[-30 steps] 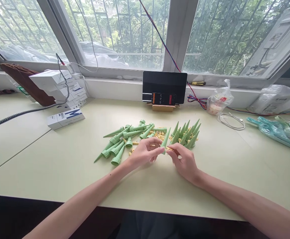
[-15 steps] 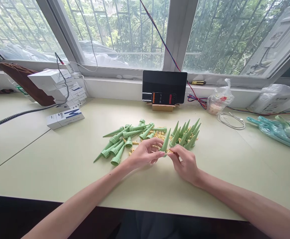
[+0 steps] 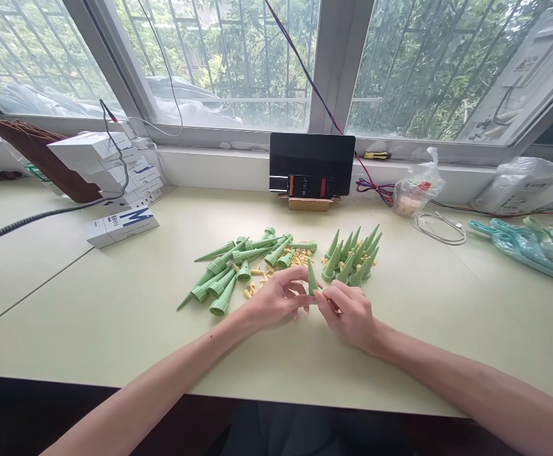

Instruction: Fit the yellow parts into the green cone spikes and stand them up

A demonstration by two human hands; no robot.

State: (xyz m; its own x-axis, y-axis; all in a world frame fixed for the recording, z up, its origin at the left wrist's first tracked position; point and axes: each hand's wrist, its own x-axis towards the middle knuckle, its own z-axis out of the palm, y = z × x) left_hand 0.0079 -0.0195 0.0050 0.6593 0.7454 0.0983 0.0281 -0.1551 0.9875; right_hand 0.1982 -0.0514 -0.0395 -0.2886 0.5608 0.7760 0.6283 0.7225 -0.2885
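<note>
My left hand (image 3: 276,297) pinches the base of a green cone spike (image 3: 311,278), which points up and away. My right hand (image 3: 349,311) meets it at the base, fingers closed on a small yellow piece that is mostly hidden. Behind the hands lies a pile of long green spikes (image 3: 231,266) on their sides at the left. A cluster of upright green cones (image 3: 353,254) stands at the right. Small yellow pieces (image 3: 299,258) are scattered between the two groups.
A dark tablet (image 3: 312,158) with a phone (image 3: 308,186) in front leans at the window sill. White boxes (image 3: 109,171) are stacked back left, one box (image 3: 123,225) lies apart. A white cable (image 3: 440,228), a plastic bag (image 3: 419,183) and teal plastic parts (image 3: 527,250) lie at the right.
Both hands drew slightly nearer to me with the cone, and the cone turned more upright. The piles on the table stayed put.
</note>
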